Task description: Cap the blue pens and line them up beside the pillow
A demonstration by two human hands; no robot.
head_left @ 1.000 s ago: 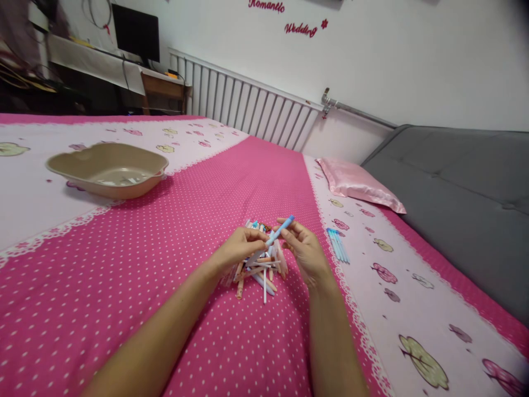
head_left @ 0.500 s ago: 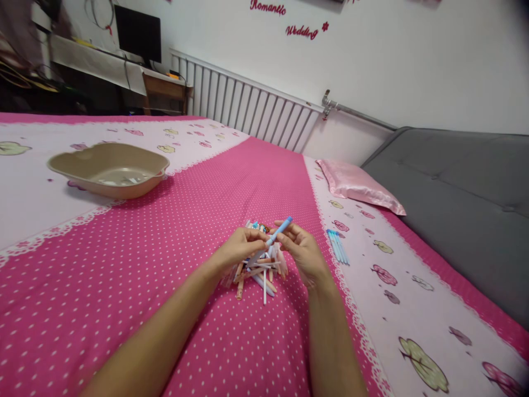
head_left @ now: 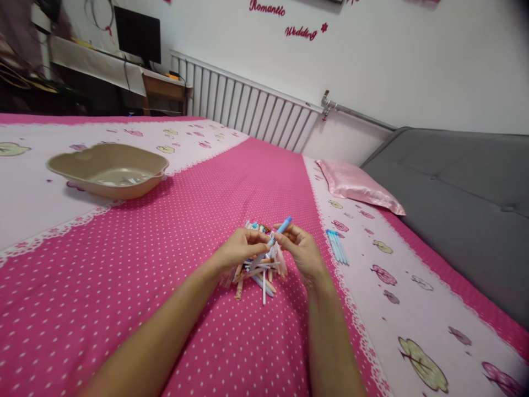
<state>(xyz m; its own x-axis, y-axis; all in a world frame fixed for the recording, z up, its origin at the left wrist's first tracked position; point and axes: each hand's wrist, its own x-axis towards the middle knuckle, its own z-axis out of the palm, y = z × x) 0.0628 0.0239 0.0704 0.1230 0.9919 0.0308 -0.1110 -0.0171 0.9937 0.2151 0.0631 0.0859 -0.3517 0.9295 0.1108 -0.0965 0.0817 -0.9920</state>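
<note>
Both of my hands meet over a small pile of pens [head_left: 258,273] lying on the pink dotted bedspread [head_left: 177,242]. A blue pen [head_left: 280,227] points up and to the right between them. My left hand [head_left: 237,251] pinches its lower end, fingers closed. My right hand [head_left: 301,252] grips the pen near its middle with closed fingers. The pile holds white, orange and pink pens lying crosswise, partly hidden under my left hand.
A few blue pens [head_left: 338,246] lie in a row to the right on the pale border. A beige heart-shaped bowl [head_left: 108,170] sits far left. A pink pillow [head_left: 357,184] and a grey sofa [head_left: 463,187] lie to the right; a radiator [head_left: 248,107] stands behind.
My right hand has slid slightly left along the blue pen toward my left hand. The pile and the bowl have not moved.
</note>
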